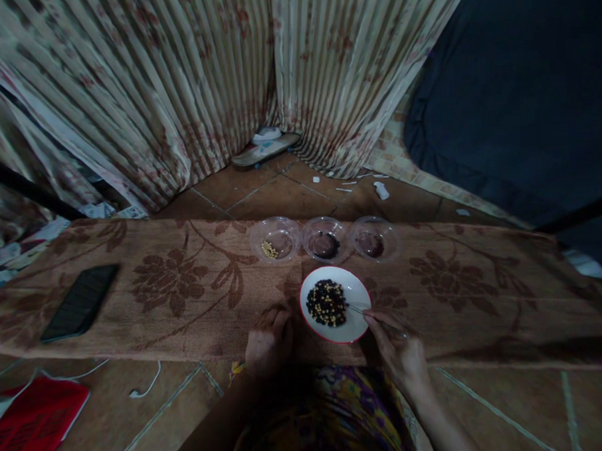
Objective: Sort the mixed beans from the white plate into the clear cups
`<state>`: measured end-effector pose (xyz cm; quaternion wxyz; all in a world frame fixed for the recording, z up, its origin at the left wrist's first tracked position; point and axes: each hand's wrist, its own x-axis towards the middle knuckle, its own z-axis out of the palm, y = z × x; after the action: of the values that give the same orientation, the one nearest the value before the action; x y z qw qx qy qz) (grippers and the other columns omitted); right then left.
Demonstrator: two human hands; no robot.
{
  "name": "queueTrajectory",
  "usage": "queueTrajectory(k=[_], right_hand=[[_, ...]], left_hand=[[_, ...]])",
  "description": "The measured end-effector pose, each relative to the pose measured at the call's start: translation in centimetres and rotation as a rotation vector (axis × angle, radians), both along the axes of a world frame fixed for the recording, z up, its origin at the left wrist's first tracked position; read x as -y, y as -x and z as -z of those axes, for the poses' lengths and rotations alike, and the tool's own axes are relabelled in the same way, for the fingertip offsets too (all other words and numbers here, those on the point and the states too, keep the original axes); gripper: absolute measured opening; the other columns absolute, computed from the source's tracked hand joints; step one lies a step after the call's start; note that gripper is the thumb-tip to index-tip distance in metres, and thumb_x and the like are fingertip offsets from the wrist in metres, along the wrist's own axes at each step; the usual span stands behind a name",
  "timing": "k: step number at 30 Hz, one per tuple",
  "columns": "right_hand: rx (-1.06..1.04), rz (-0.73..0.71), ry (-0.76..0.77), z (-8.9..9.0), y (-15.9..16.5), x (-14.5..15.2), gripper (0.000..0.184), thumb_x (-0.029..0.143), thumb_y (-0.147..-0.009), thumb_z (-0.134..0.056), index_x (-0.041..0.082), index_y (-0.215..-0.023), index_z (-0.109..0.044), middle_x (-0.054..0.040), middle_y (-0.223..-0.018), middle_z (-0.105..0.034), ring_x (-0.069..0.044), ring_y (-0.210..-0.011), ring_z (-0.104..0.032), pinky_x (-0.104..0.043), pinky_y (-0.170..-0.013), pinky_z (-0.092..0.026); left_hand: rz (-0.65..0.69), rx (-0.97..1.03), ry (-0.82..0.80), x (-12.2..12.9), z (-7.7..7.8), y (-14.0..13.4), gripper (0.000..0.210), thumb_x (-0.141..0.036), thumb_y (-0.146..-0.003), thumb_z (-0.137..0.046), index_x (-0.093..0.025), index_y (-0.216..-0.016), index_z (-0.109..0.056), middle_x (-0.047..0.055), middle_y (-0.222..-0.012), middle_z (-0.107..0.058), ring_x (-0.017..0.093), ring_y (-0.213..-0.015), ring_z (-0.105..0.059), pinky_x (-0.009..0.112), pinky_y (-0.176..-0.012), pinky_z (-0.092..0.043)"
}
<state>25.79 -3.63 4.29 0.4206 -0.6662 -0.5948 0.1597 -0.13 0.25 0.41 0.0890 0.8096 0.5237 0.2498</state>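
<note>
A white plate with a red rim (358,291) holds a heap of mixed dark and pale yellow beans (327,303). My right hand (399,347), at the plate's right edge, is closed on thin metal tweezers (355,309), whose tips reach the right side of the heap. Left of the plate, my left hand (269,343) rests on the cloth with its fingers curled in and nothing visible in them. Beyond the plate stand three clear plastic bowls in a row. The left bowl (281,226) has some yellow beans, the middle one (323,226) black beans, the right one (375,225) a few dark reddish beans.
A brown flowered cloth (185,323) covers the low table. A black phone (79,303) lies on its left part. On the tiled floor behind are a skateboard (266,151) and bits of white litter (381,190). A red bag (37,423) lies at the lower left.
</note>
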Motion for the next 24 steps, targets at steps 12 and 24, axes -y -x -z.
queueTrajectory(k=[12,24], right_hand=[[-0.043,0.045,0.106,-0.46,0.11,0.21,0.030,0.047,-0.088,-0.057,0.023,-0.090,-0.074,-0.0076,-0.094,-0.074,-0.025,-0.090,-0.069,-0.039,-0.079,-0.053],[-0.044,0.017,0.076,-0.48,0.20,-0.16,0.027,0.046,-0.088,-0.057,0.025,-0.088,-0.074,-0.0062,-0.092,-0.073,-0.025,-0.090,-0.066,-0.040,-0.082,-0.050]], left_hand=[[0.003,0.009,-0.015,-0.05,-0.14,-0.04,0.012,-0.019,-0.093,-0.045,-0.021,-0.090,-0.057,0.003,-0.084,-0.062,0.016,-0.081,-0.059,0.027,-0.072,-0.048],[0.004,-0.007,-0.013,-0.05,-0.15,0.02,0.012,-0.019,-0.093,-0.045,-0.022,-0.090,-0.057,0.002,-0.083,-0.062,0.016,-0.079,-0.059,0.027,-0.071,-0.048]])
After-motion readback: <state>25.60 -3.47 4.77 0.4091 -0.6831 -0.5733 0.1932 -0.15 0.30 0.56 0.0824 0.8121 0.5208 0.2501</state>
